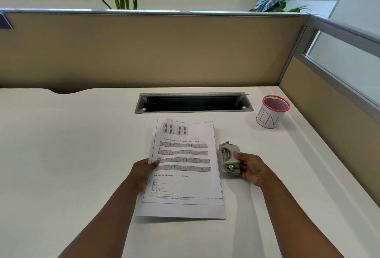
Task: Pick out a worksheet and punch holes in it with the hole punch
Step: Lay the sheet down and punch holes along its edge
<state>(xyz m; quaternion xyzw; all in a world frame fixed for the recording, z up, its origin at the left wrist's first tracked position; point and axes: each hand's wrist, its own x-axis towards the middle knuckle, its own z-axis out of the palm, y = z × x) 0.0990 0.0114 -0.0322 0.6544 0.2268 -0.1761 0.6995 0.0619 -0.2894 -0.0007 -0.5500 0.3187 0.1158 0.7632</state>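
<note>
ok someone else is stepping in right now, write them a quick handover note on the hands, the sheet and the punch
Left hand: pinching the left edge of the worksheet, thumb on top, about midway up the page.
Right hand: gripping the hole punch, which sits just off the sheet's right edge.
Worksheet: one maths page, face up near the middle of the white desk. The mesh cup marked BIN stands far right.
Done: a sheet is picked out and the punch is in hand.
Left: no paper is in the punch and no holes show. Feed an edge into the punch and press.
</note>
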